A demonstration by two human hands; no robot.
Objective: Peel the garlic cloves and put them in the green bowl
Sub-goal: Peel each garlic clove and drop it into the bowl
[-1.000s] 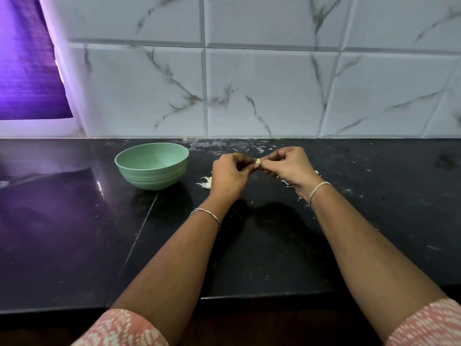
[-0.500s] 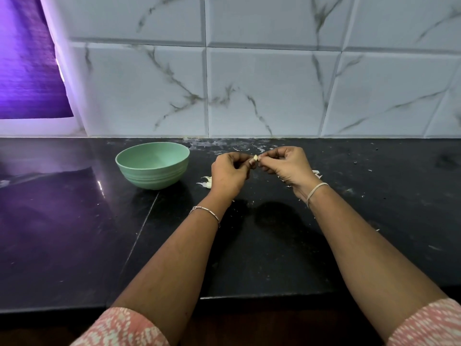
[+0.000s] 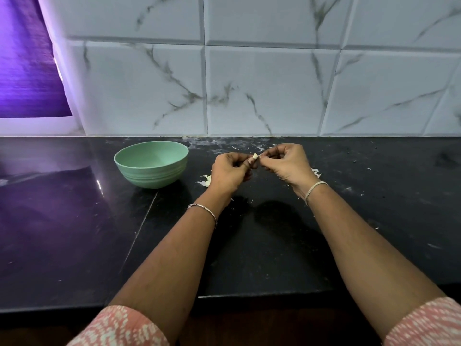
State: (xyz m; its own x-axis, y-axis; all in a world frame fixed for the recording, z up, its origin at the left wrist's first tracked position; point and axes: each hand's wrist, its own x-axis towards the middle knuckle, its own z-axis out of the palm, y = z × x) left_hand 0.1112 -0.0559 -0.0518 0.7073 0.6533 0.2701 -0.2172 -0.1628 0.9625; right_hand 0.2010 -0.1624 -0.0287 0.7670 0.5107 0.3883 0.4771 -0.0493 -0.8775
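A small pale garlic clove (image 3: 255, 156) is held above the black counter (image 3: 74, 221), between my two hands. My left hand (image 3: 230, 172) pinches it with thumb and fingers curled. Touching the clove from the right, my right hand (image 3: 287, 163) pinches at its tip with the other fingers curled. The green bowl (image 3: 151, 164) stands on the counter to the left of my left hand; what I see of its inside is bare.
Bits of white garlic skin (image 3: 205, 180) lie on the counter just below my left hand, and more skin scraps (image 3: 316, 173) lie behind my right wrist. A white marble-tiled wall (image 3: 249, 83) rises behind the counter. The counter's front edge (image 3: 249, 295) runs under my forearms.
Both hands stay together over the same spot. Slightly more of the pale clove shows between the fingertips now. The bowl has not moved.
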